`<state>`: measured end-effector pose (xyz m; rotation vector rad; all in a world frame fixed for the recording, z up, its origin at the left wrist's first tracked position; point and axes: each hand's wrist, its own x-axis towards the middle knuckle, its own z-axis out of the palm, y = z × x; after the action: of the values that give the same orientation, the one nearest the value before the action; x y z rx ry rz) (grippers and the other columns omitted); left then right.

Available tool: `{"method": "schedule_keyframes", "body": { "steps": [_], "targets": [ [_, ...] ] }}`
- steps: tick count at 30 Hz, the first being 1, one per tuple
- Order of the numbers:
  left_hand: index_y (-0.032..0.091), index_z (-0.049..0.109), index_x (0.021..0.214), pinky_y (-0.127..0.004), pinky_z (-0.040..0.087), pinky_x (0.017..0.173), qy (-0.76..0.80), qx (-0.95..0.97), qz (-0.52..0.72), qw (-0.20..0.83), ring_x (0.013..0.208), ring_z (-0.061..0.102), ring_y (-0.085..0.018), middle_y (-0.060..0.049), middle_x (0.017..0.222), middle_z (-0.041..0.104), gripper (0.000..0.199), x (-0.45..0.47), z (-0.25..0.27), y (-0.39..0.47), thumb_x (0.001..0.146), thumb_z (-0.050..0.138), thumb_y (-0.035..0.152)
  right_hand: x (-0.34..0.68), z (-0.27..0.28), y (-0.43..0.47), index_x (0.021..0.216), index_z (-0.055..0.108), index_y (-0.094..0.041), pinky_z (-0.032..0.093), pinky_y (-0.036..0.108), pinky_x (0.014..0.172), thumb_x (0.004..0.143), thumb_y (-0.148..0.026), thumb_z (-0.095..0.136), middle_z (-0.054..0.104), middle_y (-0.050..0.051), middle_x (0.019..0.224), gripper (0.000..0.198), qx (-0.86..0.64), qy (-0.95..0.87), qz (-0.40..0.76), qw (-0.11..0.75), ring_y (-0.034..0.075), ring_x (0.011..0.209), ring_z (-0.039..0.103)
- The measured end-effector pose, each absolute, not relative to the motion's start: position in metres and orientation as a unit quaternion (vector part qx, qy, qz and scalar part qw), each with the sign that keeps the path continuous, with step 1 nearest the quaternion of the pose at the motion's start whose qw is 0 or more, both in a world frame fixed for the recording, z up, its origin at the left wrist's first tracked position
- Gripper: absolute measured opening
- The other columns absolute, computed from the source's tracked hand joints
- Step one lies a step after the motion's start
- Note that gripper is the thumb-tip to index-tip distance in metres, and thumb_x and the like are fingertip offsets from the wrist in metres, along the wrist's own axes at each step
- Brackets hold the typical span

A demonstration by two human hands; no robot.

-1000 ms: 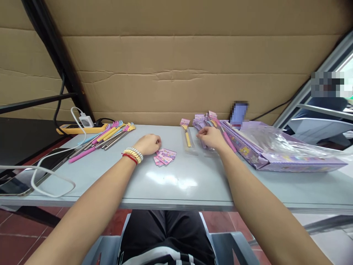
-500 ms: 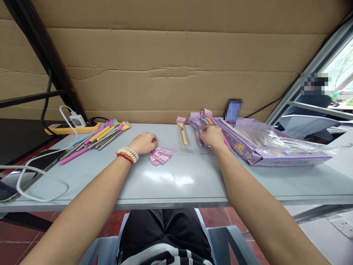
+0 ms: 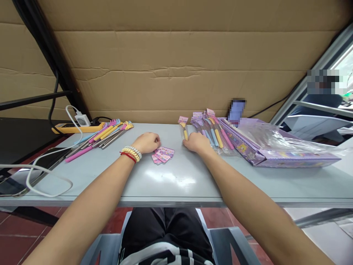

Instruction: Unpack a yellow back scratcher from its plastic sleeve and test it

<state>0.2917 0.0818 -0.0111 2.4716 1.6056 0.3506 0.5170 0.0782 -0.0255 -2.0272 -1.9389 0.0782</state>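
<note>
My left hand (image 3: 147,142) rests curled on the grey table (image 3: 176,184), its fingertips at the edge of a small fan of pink cards (image 3: 163,155). I see no card held in it. Bracelets sit on that wrist. My right hand (image 3: 195,142) lies closed over the near end of a yellow-handled back scratcher in a clear sleeve with a pink header card (image 3: 184,127). Just right of it is a pile of similar packaged scratchers (image 3: 212,130).
Loose coloured scratchers (image 3: 106,135) lie at the left, by a yellow power strip (image 3: 73,128) with a white charger and cable. A phone (image 3: 13,184) is at the left edge. A purple box under clear plastic (image 3: 278,156) is at the right. Cardboard wall behind; a person sits far right.
My right hand left the pile of packaged scratchers and moved left onto the single yellow-handled one. My left hand stayed by the pink cards.
</note>
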Motion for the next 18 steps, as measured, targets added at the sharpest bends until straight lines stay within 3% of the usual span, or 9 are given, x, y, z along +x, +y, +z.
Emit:
{"method": "schedule_keyframes", "body": {
  "steps": [5, 9, 14, 18],
  "targets": [
    [0.021, 0.069, 0.091, -0.031, 0.047, 0.077, 0.557, 0.814, 0.144, 0.079, 0.091, 0.063, -0.024, -0.007, 0.096, 0.071, 0.027, 0.291, -0.009, 0.081, 0.08, 0.048, 0.033, 0.52, -0.018, 0.076, 0.086, 0.066, -0.015, 0.045, 0.034, 0.067, 0.075, -0.034, 0.06, 0.065, 0.018, 0.086, 0.023, -0.742, -0.651, 0.055, 0.151, 0.028, 0.082, 0.063],
    [0.019, 0.067, 0.092, -0.031, 0.046, 0.079, 0.572, 0.781, 0.226, 0.109, 0.091, 0.063, -0.024, -0.008, 0.096, 0.071, 0.033, 0.293, -0.006, 0.079, 0.084, 0.045, 0.042, 0.518, -0.008, 0.068, 0.068, 0.057, -0.018, 0.037, 0.03, 0.057, 0.079, -0.034, 0.053, 0.061, 0.01, 0.07, 0.02, -0.718, -0.657, 0.082, 0.215, 0.022, 0.065, 0.058],
    [0.016, 0.063, 0.077, -0.026, 0.044, 0.06, 0.511, 0.685, 0.383, 0.351, 0.064, 0.057, -0.016, -0.007, 0.074, 0.067, 0.048, 0.302, -0.002, 0.076, 0.084, 0.045, 0.059, 0.501, -0.009, 0.055, 0.071, 0.049, -0.019, 0.03, 0.024, 0.053, 0.079, -0.036, 0.054, 0.055, -0.001, 0.06, 0.019, -0.563, -0.756, 0.114, 0.314, 0.012, 0.055, 0.044],
    [0.015, 0.059, 0.072, -0.023, 0.041, 0.05, 0.395, 0.601, 0.481, 0.501, 0.052, 0.051, -0.011, -0.003, 0.062, 0.059, 0.035, 0.306, 0.0, 0.073, 0.078, 0.061, 0.05, 0.488, -0.013, 0.045, 0.077, 0.049, -0.019, 0.029, 0.023, 0.051, 0.078, -0.047, 0.058, 0.049, -0.005, 0.056, 0.029, -0.466, -0.812, 0.165, 0.31, 0.01, 0.052, 0.039]
  ]
}}
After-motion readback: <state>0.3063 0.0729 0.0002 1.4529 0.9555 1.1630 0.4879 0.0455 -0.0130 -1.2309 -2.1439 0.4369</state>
